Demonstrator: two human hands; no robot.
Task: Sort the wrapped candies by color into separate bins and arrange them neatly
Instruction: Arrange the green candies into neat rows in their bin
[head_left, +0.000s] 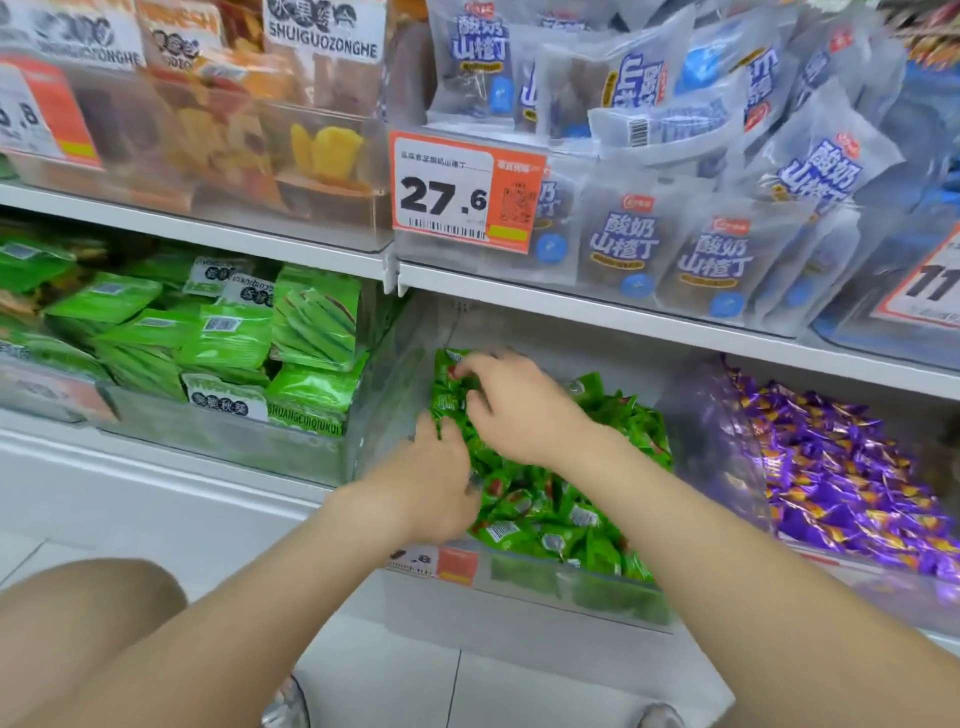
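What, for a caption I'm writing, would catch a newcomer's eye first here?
The left hand and right hand work in a heap of green candies in the middle lower bin. Beside them on the right lie shiny purple candies; above hangs a bold 27.6 price tag.

left hand (431, 480) fingertips hidden, purple candies (857, 493) cropped

One wide-angle camera, worn on the head, looks forward and down from close range at the clear bin (571, 592) of green candies (545, 519), low and central in frame. Above the bin sits the 27.6 price tag (457, 195); right of it, purple candies (857, 483) reach the frame edge.
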